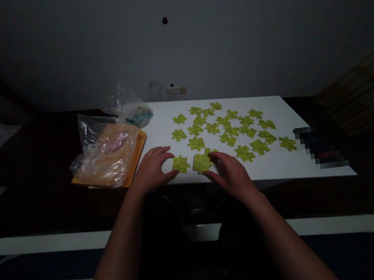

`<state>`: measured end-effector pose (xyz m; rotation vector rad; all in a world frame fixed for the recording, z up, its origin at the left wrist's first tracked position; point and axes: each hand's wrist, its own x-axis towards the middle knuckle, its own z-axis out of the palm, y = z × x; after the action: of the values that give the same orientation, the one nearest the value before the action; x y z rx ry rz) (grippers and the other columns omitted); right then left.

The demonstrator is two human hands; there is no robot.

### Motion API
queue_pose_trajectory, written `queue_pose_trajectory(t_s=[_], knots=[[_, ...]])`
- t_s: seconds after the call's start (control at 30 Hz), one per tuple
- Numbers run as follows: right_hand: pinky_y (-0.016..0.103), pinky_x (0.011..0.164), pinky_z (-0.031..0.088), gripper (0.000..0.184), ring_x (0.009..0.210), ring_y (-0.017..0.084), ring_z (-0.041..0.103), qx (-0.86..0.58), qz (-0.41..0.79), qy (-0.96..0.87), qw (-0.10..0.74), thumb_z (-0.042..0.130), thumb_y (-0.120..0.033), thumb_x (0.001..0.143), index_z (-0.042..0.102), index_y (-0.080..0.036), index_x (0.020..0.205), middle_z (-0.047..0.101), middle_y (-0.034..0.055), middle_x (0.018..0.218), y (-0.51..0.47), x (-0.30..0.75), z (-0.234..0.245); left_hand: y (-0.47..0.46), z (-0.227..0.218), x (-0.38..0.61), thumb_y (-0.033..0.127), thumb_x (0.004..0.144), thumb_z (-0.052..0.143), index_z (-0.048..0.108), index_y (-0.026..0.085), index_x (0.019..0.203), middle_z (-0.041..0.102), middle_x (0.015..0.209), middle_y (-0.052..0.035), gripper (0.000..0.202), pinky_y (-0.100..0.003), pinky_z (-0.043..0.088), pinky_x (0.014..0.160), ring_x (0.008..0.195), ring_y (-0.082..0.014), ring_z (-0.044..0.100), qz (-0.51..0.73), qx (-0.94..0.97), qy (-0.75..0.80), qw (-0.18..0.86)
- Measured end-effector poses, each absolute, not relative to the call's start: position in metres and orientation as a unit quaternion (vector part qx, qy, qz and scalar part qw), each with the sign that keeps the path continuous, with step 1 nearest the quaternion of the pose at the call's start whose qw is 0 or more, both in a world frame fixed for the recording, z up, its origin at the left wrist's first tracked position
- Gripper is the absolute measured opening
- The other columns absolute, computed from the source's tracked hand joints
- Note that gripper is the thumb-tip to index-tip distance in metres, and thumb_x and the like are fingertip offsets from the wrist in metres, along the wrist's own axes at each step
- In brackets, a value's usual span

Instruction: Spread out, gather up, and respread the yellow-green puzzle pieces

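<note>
Several yellow-green jigsaw pieces (227,128) lie scattered on a white table (280,164). My left hand (151,170) rests near the table's front edge, its thumb and fingers pinched around one loose piece (180,164). My right hand (231,173) sits just to the right, fingers curled on a second piece (201,162). The two pieces lie side by side with a small gap between them.
An orange envelope under a clear plastic bag (111,157) lies at the table's left end, with another crumpled bag (127,104) behind it. A dark blurred object (320,145) sits at the right edge. A grey wall stands behind; the surroundings are dim.
</note>
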<state>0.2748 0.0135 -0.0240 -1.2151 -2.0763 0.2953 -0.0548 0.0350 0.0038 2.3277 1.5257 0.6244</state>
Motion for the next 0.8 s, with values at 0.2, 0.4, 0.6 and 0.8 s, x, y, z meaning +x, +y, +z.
queue_pose_trajectory(t_s=[0.2, 0.4, 0.6, 0.8], knots=[[0.059, 0.108, 0.06, 0.051, 0.128, 0.038, 0.072, -0.459, 0.105, -0.81, 0.35, 0.077, -0.046, 0.103, 0.065, -0.027, 0.148, 0.077, 0.0156, 0.139, 0.023, 0.273, -0.02, 0.035, 0.003, -0.055, 0.05, 0.085, 0.087, 0.078, 0.025, 0.126, 0.068, 0.16, -0.0118, 0.049, -0.061, 0.045, 0.128, 0.151, -0.0388, 0.058, 0.217, 0.809, 0.526, 0.146], [0.059, 0.109, 0.058, 0.048, 0.13, 0.039, 0.068, -0.467, 0.11, -0.824, 0.302, 0.082, -0.04, 0.099, 0.07, -0.025, 0.143, 0.078, 0.0153, 0.135, 0.031, 0.255, -0.015, 0.035, -0.001, -0.056, 0.042, 0.085, 0.082, 0.073, 0.024, 0.125, 0.068, 0.158, -0.0145, 0.045, -0.06, 0.047, 0.128, 0.15, -0.0378, 0.059, 0.239, 0.792, 0.542, 0.145], [0.056, 0.116, 0.052, 0.046, 0.143, 0.037, 0.064, -0.476, 0.079, -0.842, 0.242, 0.074, -0.039, 0.106, 0.066, -0.022, 0.149, 0.071, 0.0169, 0.154, 0.021, 0.25, -0.008, 0.037, -0.004, -0.056, 0.038, 0.089, 0.069, 0.067, 0.021, 0.139, 0.065, 0.159, -0.017, 0.052, -0.06, 0.047, 0.129, 0.151, -0.0382, 0.058, 0.247, 0.775, 0.566, 0.134], [0.055, 0.119, 0.052, 0.043, 0.152, 0.034, 0.061, -0.492, 0.046, -0.837, 0.234, 0.059, -0.036, 0.114, 0.063, -0.021, 0.154, 0.067, 0.0157, 0.162, -0.003, 0.288, -0.013, 0.044, -0.01, -0.053, 0.064, 0.096, 0.067, 0.075, 0.023, 0.136, 0.067, 0.159, -0.0168, 0.057, -0.063, 0.047, 0.127, 0.147, -0.0423, 0.059, 0.206, 0.799, 0.559, 0.084]])
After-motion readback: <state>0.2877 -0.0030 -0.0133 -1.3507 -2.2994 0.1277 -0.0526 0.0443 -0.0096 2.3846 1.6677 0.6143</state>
